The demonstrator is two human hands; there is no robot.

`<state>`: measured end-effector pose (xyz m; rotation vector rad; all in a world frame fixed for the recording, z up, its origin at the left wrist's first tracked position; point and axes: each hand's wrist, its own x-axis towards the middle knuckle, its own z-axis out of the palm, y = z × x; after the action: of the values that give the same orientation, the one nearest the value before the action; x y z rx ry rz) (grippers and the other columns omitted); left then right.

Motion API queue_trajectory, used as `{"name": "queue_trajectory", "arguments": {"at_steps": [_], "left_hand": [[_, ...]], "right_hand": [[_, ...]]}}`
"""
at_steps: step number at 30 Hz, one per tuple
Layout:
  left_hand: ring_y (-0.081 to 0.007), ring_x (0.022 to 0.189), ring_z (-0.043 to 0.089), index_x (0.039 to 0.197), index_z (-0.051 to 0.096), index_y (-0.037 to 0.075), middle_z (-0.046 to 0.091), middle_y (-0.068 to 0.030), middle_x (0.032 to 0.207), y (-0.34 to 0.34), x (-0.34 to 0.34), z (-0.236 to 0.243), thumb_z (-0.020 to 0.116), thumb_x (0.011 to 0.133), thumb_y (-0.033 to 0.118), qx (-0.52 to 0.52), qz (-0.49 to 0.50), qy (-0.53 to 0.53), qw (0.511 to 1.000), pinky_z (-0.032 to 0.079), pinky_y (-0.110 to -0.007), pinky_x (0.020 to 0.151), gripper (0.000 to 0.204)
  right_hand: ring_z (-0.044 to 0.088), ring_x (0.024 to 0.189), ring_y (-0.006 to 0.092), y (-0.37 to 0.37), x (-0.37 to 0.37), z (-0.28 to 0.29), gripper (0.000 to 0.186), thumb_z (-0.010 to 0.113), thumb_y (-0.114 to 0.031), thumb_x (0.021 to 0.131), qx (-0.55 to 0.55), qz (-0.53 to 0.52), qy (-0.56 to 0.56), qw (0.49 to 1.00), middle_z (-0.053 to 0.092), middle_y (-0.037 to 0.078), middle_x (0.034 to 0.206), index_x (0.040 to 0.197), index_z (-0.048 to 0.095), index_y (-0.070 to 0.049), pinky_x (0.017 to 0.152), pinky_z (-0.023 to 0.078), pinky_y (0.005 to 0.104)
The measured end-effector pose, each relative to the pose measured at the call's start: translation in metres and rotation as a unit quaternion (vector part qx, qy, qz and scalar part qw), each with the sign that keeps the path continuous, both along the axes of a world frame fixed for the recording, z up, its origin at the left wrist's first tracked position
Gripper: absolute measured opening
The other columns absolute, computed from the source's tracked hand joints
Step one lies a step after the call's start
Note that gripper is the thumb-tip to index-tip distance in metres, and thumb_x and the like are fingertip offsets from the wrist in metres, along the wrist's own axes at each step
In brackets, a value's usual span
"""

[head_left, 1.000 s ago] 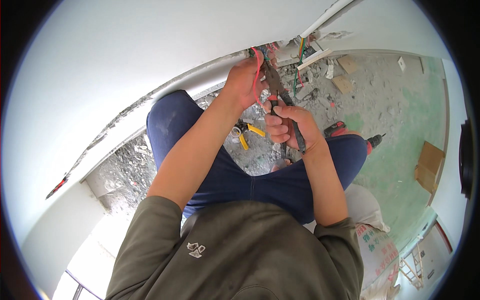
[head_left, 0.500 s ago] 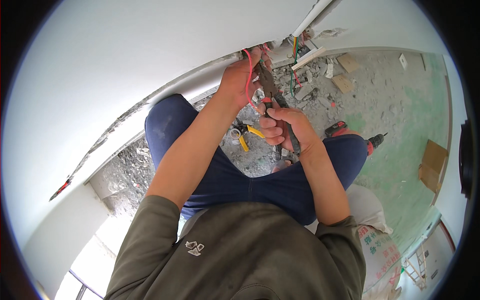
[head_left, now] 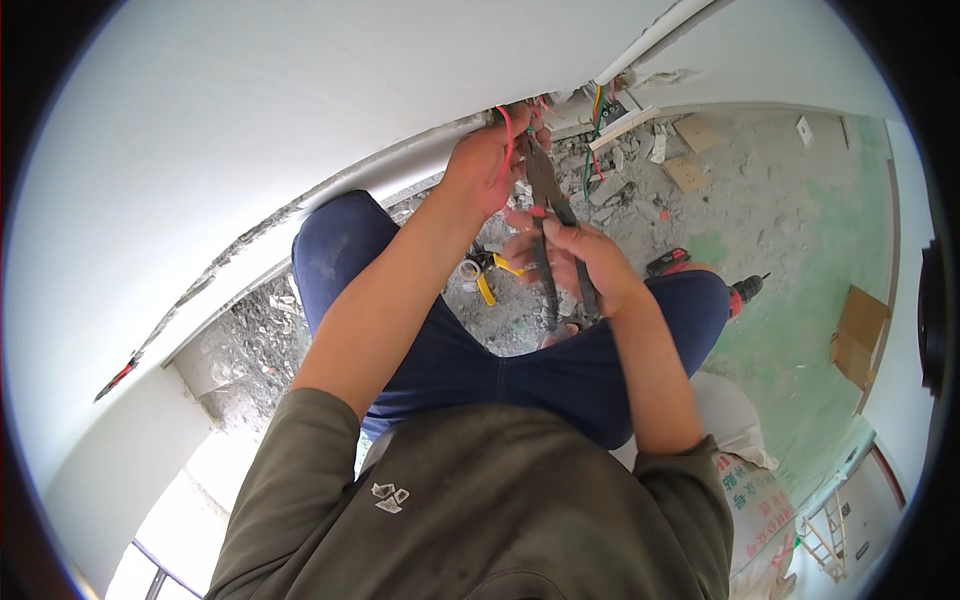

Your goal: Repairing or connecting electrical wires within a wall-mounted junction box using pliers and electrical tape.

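Right hand loosely gripping pliers, left hand at pink wire, grip unclear; wall edge near

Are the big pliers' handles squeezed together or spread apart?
Spread apart: a gap shows between the two dark handles of the pliers.

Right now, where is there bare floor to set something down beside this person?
The green-stained floor between the partly hidden drill and the brown cardboard looks mostly bare. Around the pliers it is crowded: the yellow-handled tool lies to their left, and rubble spreads to their right, near the hanging wires.
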<state>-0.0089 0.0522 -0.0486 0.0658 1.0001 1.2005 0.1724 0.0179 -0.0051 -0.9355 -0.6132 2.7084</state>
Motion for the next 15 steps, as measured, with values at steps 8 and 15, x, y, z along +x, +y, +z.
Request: {"name": "queue_trajectory", "arguments": {"at_steps": [8,15], "left_hand": [[-0.0165,0.095,0.056,0.092,0.060,0.011,0.063,-0.0025,0.094,0.001,0.002,0.003,0.062,0.090,0.037,-0.027,-0.020,0.027,0.999,0.040,-0.036,0.087,0.026],[-0.0146,0.086,0.056,0.106,0.062,0.013,0.064,-0.0025,0.094,0.001,0.004,0.006,0.059,0.093,0.031,-0.012,-0.009,0.018,1.000,0.042,-0.033,0.080,0.023]], "right_hand": [[0.052,0.081,0.0077,0.017,0.026,-0.004,0.036,0.055,-0.035,0.094,0.272,0.134,-0.270,0.914,0.065,0.002,0.094,0.118,0.060,-0.009,0.070,0.041,0.0235],[0.048,0.073,0.0065,0.028,0.021,-0.001,0.037,0.055,-0.034,0.094,0.171,0.116,-0.189,0.960,0.067,0.003,0.098,0.118,0.058,-0.006,0.066,0.040,0.0216]]}}
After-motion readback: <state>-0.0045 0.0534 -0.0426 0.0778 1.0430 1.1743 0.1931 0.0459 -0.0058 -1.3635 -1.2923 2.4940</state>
